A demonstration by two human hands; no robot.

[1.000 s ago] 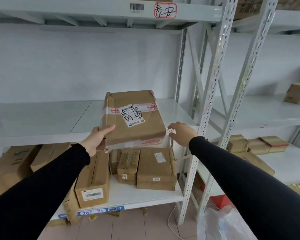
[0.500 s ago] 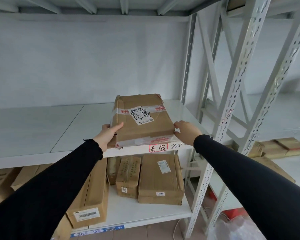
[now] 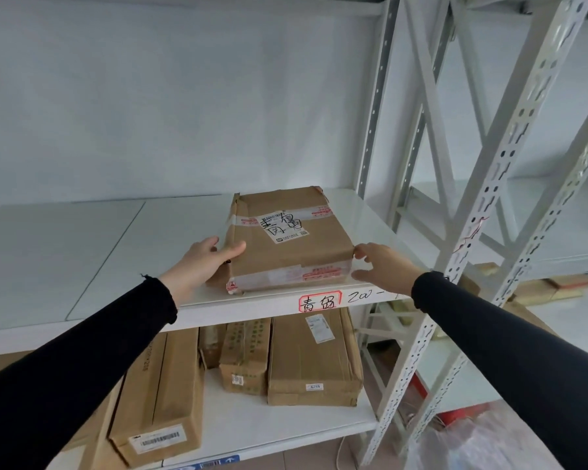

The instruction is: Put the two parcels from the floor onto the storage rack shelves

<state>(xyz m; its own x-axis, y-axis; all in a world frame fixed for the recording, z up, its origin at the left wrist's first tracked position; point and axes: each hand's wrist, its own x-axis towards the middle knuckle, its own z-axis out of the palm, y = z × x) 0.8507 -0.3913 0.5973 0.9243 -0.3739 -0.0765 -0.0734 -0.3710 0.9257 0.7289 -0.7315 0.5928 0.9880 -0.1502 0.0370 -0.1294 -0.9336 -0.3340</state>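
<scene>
Parcel (image 3: pixel 291 239) on shelf (image 3: pixel 99 252), between both hands' fingers (image 3: pixel 233 247).

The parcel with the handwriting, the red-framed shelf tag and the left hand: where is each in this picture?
parcel (image 3: pixel 286 256): head view, bare brown top below its white label.
shelf tag (image 3: pixel 318 302): head view, middle of the red-framed writing.
left hand (image 3: pixel 204 259): head view, back of the hand.

Your two arms in black sleeves

Your left hand (image 3: pixel 202 262) and right hand (image 3: pixel 384 266) are bare. Long black sleeves (image 3: pixel 82 361) reach your wrists; the left cuff looks frayed.
</scene>
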